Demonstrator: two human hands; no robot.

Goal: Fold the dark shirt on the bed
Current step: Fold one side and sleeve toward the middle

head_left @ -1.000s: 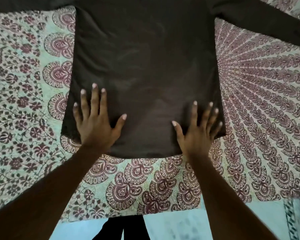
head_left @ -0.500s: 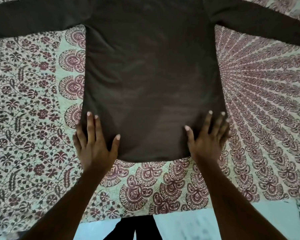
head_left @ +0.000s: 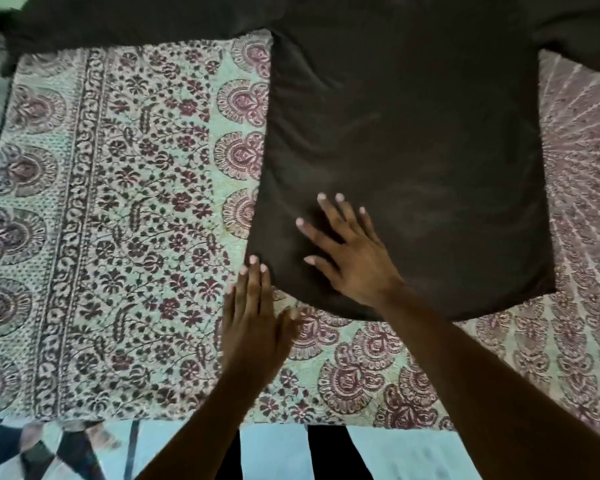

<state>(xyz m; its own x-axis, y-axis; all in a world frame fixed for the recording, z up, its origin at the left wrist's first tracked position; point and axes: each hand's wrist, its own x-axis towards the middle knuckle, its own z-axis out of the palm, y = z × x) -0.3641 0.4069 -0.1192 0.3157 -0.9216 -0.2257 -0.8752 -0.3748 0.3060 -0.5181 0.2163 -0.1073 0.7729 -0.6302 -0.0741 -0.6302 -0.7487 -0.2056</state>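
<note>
Shirt [head_left: 406, 161] lies flat on bed [head_left: 136, 237], sleeves out. Right hand [head_left: 352, 258] splayed flat on hem area; left hand [head_left: 253, 323] flat just beside its corner, fingertips touching the edge. Smoothing step, prob. Next: grip side edge w/ both hands, fold inward.

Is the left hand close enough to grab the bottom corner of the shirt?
Probably yes. The left hand lies flat on the bedspread with its fingertips right at the near left corner of the dark shirt. Nothing lies between them; the right hand rests further in on the cloth.
</note>
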